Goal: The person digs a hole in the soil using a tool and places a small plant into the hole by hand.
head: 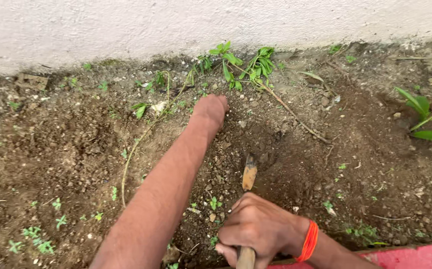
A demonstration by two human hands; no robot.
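Wooden-handled digging tool (249, 175) juts forward from right hand (258, 229).

the left hand (210, 110) rests on the soil (66, 149) ahead, just before the wall (126, 25). the right hand (258, 226) sits nearer, with its tool (249, 175) in the soil between them. weeds (248, 67) lie beyond.

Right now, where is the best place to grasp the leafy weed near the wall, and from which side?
Probably low on the weed, where its thin stems meet the soil, coming from the left, where the left hand already rests. The leaves above look too soft to hold firmly.
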